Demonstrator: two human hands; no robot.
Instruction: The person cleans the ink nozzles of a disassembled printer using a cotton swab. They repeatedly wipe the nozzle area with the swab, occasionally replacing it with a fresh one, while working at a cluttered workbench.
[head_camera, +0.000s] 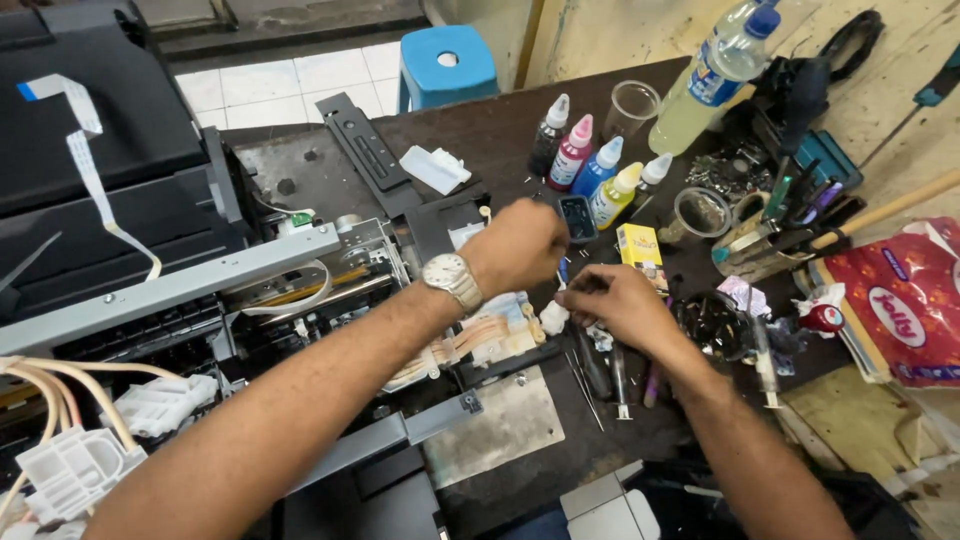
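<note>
Cartridge (577, 217), small, dark and blue-faced, sits at the fingertips of the left hand (520, 245), just in front of a row of ink bottles (585, 165) on the dark bench (500, 450). That hand's fingers are curled together around it, though the back of the hand hides the grip, so whether they truly pinch it I cannot tell. The right hand (620, 305) lies just beside, fingers bunched on a slim blue-tipped tool (563, 272), possibly a syringe, its point aimed up toward the cartridge; holding both close lets one hand steady what the other works on. A wad of white tissue (553, 317) lies under the hands, likely to catch drips. To the left stands an opened printer (300, 290) with its ribbon cable (85, 150) hanging loose. A cup of pens (775, 230) and a drink bottle (715, 70) stand at the right.
</note>
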